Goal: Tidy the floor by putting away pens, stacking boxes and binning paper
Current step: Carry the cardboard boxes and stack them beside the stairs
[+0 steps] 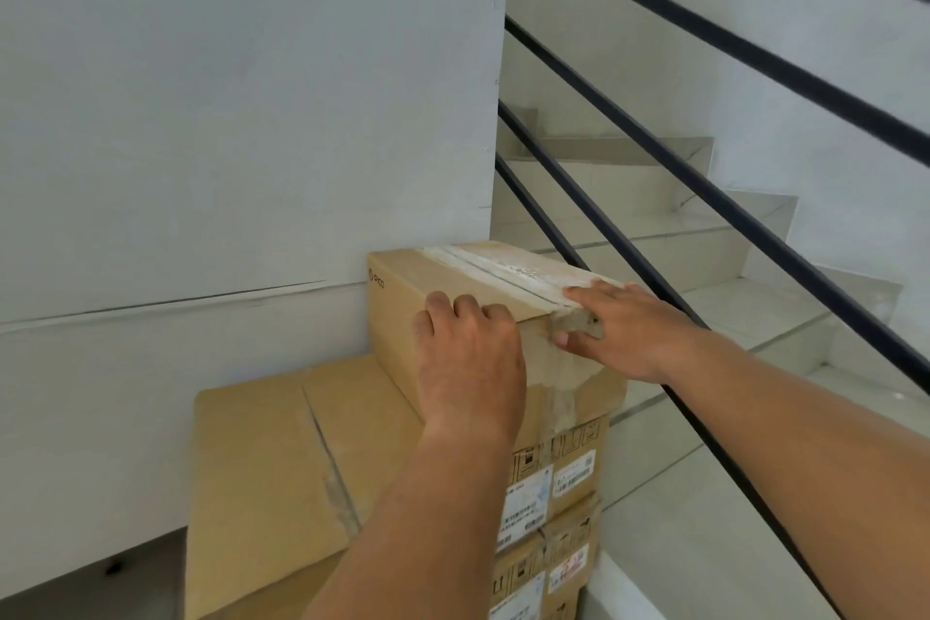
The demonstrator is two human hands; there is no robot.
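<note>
Left grip curls over the top box near edge; right grip presses flat-fingered at its 3 o'clock corner

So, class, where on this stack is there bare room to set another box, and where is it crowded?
Free: top of the lower wide box, between wall and top box. Crowded: near edge of the top box, under left hand and right hand; railing close beside it.

The left arm and the right arm are both bare, from the wrist right down to the edge of the view. The left hand and the right hand are bare too. A short, round thumbnail shows on the right hand.
</note>
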